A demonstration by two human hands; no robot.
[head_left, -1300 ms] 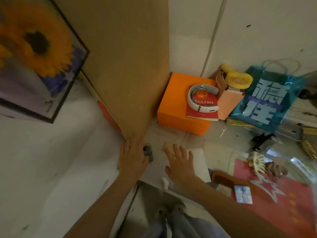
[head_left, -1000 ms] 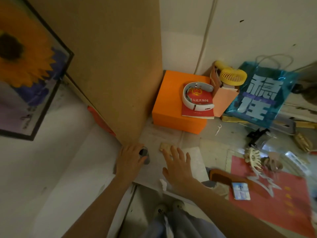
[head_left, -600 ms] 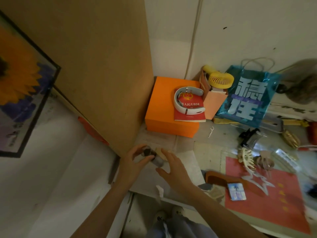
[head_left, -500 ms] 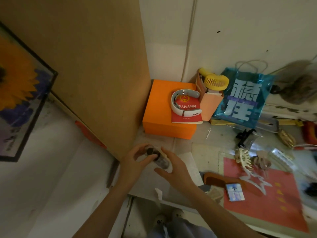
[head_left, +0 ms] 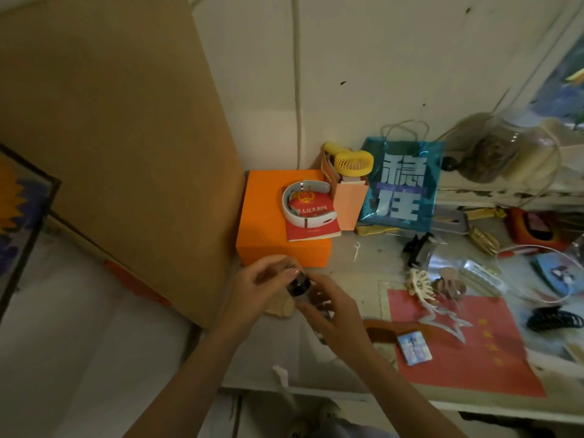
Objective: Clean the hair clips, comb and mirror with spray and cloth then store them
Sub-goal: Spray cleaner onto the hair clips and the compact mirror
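Note:
A small spray bottle (head_left: 300, 287) with a dark cap is held above the table's left front corner. My right hand (head_left: 335, 314) grips its clear body, and my left hand (head_left: 257, 287) pinches the cap end. A beige cloth (head_left: 279, 308) lies on the table under my hands. Hair clips lie to the right: a cream claw clip (head_left: 418, 284), a tan clip (head_left: 448, 282), a black clip (head_left: 417, 248) and another black clip (head_left: 554, 319). The brown wooden comb (head_left: 384, 330) lies by my right wrist, partly hidden. I cannot make out the mirror.
An orange box (head_left: 278, 222) with a red booklet and a white band stands behind my hands. A tall cardboard panel (head_left: 126, 137) walls the left. A blue bag (head_left: 399, 184), a yellow fan (head_left: 352, 162) and a red mat (head_left: 458, 339) are at right.
My left hand picked the small bottle up from the table. My right hand left the cloth and took hold of the bottle's body. The view swung right.

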